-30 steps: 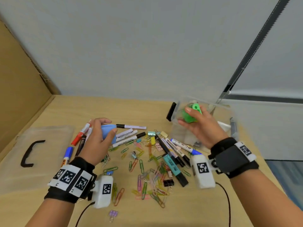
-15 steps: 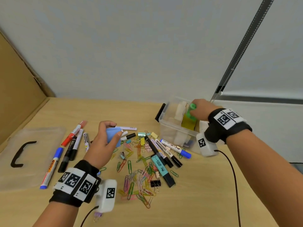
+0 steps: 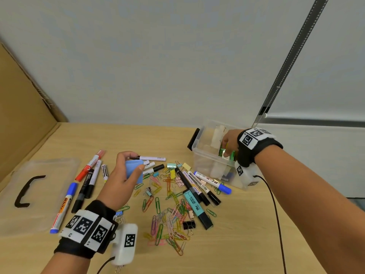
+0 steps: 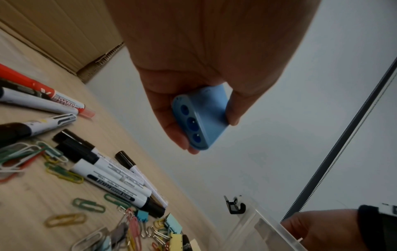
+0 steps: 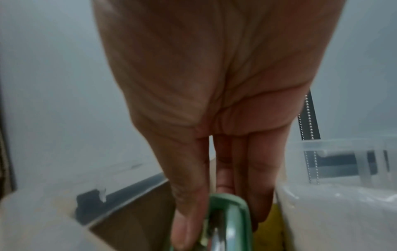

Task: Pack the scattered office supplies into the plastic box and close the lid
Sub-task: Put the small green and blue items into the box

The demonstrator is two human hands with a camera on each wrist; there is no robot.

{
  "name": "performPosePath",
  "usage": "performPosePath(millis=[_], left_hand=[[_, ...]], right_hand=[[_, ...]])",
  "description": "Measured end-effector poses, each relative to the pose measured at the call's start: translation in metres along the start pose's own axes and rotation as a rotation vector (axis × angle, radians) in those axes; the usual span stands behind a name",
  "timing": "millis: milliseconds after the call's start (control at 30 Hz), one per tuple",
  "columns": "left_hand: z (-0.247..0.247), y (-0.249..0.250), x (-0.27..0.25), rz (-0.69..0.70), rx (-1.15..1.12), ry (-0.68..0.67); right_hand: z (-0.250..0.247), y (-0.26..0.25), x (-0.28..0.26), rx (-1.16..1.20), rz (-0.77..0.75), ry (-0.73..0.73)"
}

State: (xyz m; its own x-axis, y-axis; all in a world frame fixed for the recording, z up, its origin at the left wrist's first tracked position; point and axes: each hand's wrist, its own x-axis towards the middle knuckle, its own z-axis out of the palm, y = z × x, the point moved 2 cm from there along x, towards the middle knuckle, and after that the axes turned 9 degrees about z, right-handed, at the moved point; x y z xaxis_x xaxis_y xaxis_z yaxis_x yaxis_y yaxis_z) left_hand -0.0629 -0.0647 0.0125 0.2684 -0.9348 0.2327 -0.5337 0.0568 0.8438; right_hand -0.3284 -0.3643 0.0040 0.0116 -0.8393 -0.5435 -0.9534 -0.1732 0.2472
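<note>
hands: left (image 3: pixel 120 181) 1 blue sharpener (image 3: pixel 134 171) | right (image 3: pixel 229 141) 1 green item (image 3: pixel 225 153) in box (image 3: pixel 205 161)

Green item (image 5: pixel 227 220) cut off at the frame's bottom edge — box contents (image 3: pixel 217 165) blurred behind clear plastic.

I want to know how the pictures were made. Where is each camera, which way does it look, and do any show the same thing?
Head: on the person's head, looking forward and down at the table; both forearms, left hand and right hand show.
Left wrist: along the left palm at the blue sharpener; the pens lie below.
Right wrist: along the right fingers into the plastic box, gripping a green thing.
Shared: head and left wrist both show the blue sharpener and the plastic box.
</note>
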Motion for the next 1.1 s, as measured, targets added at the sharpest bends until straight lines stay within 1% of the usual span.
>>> performPosePath(millis=[33,67,133,200,233,300,333,367,400,433,500,600,633,667,700,833,933,967,1033,1100], left_hand=[[0.000,0.000,0.000,0.002,0.000,-0.004],[0.000,0.000,-0.001,0.003,0.002,-0.010],[0.001,0.001,-0.002,0.001,0.007,-0.024],[0.001,0.000,-0.003,-0.005,0.005,-0.032],[0.001,-0.001,-0.003,-0.006,0.004,-0.032],[-0.001,-0.003,-0.004,-0.008,0.002,-0.032],[-0.001,-0.004,-0.004,-0.007,0.000,-0.032],[-0.001,-0.005,-0.005,-0.005,-0.006,-0.031],[-0.001,-0.005,-0.005,-0.005,-0.010,-0.029],[0.000,-0.005,-0.007,-0.005,-0.014,-0.027],[0.003,-0.001,-0.010,0.004,-0.019,-0.029],[0.017,0.013,-0.012,0.050,-0.049,-0.069],[0.025,0.019,-0.011,0.068,-0.054,-0.086],[0.033,0.027,-0.009,0.090,-0.055,-0.102],[0.042,0.034,-0.005,0.120,-0.052,-0.112],[0.082,0.072,0.014,0.300,-0.018,-0.143],[0.110,0.093,0.029,0.388,-0.038,-0.159],[0.117,0.098,0.033,0.405,-0.059,-0.161],[0.130,0.104,0.043,0.467,-0.043,-0.183],[0.143,0.105,0.057,0.537,0.094,-0.256]], right_hand=[[0.010,0.007,0.047,-0.002,0.012,0.022],[0.026,0.013,0.106,-0.025,0.011,0.039],[0.035,0.017,0.137,-0.067,0.029,0.006],[0.033,0.011,0.127,-0.086,0.042,0.016],[0.028,0.008,0.108,-0.095,0.048,0.020],[0.024,0.010,0.091,-0.113,0.029,0.044],[0.027,0.016,0.102,-0.074,-0.010,0.062],[0.026,0.018,0.100,-0.042,-0.018,0.075],[0.021,0.018,0.088,-0.025,-0.012,0.133],[0.011,0.013,0.039,0.020,-0.024,0.196],[0.000,0.005,-0.047,0.243,-0.106,0.295],[0.000,0.002,-0.119,0.633,-0.201,0.556],[0.004,0.002,-0.132,0.734,-0.267,0.595],[0.010,0.003,-0.140,0.795,-0.337,0.570],[0.014,0.002,-0.152,0.834,-0.399,0.481],[0.032,-0.003,-0.178,1.023,-0.550,-0.030],[0.036,0.003,-0.180,1.175,-0.603,-0.271],[0.036,0.008,-0.178,1.225,-0.620,-0.331],[0.032,0.022,-0.172,1.328,-0.641,-0.395],[0.024,0.036,-0.162,1.363,-0.630,-0.363]])
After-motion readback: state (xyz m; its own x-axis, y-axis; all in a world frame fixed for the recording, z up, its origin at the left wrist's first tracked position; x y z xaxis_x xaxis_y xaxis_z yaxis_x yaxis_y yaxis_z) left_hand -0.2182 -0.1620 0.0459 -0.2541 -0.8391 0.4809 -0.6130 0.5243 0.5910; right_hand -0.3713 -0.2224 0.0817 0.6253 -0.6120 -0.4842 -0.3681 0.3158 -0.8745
